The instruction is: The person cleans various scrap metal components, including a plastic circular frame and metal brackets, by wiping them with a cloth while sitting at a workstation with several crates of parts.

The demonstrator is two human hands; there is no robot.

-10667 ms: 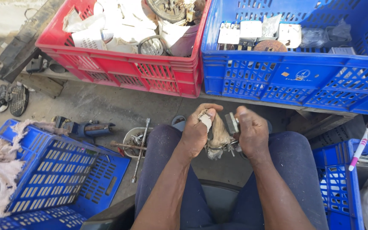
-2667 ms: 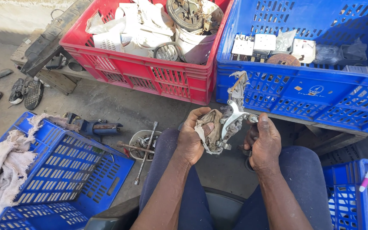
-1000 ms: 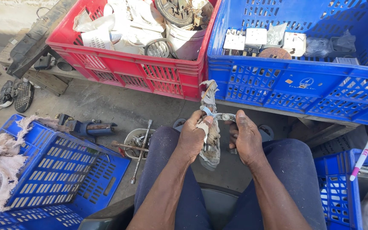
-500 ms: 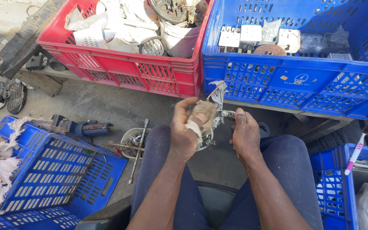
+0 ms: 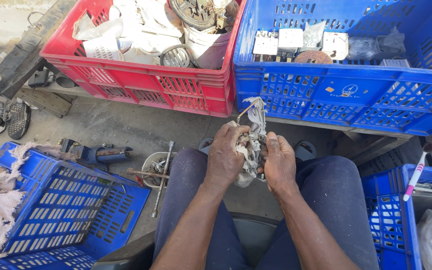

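Two hands — left hand (image 5: 228, 157), right hand (image 5: 278, 162) — gripping metal part (image 5: 252, 132)

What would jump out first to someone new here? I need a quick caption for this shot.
Two big crates across the top: a red crate of white plastic and metal scrap on the left, a blue crate of white switch-like parts on the right. At centre, the left hand and right hand grip a grimy metal part with rag-like scraps above the knees. A tipped blue crate lies lower left.
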